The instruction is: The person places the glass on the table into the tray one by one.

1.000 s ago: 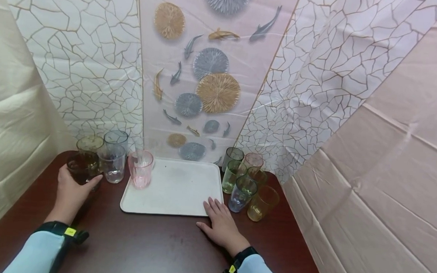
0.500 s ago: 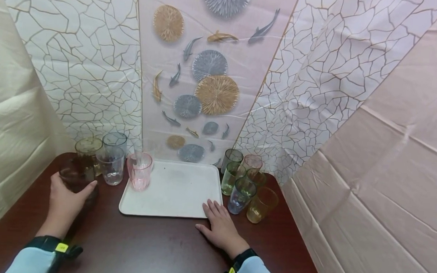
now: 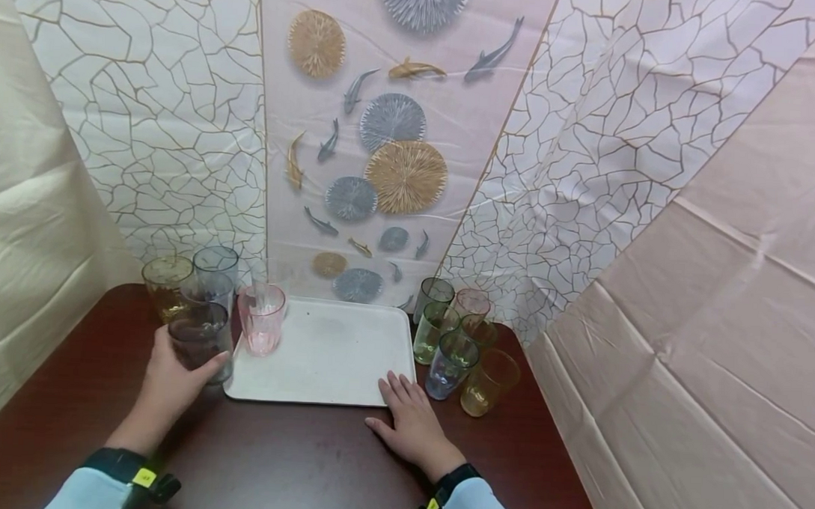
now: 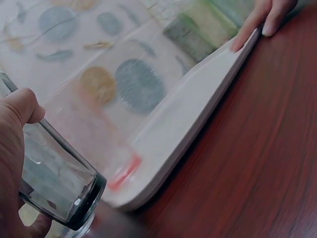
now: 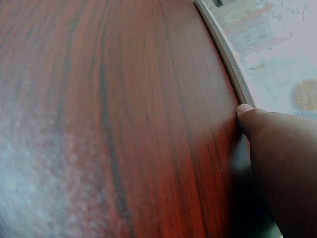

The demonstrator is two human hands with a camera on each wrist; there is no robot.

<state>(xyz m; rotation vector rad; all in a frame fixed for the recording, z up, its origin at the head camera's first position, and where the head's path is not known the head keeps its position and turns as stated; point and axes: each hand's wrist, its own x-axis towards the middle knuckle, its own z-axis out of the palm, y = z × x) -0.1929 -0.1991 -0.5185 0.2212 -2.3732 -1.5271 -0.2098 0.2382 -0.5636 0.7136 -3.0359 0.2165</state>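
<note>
standing on the tray [image 3: 340,353] is a pink glass [image 3: 262,328].

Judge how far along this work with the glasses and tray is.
Seemingly done: a pink glass stands on the tray. In hand: the left hand grips a dark glass; the right hand touches the tray. Possibly left: other glasses on both sides of the tray.
</note>
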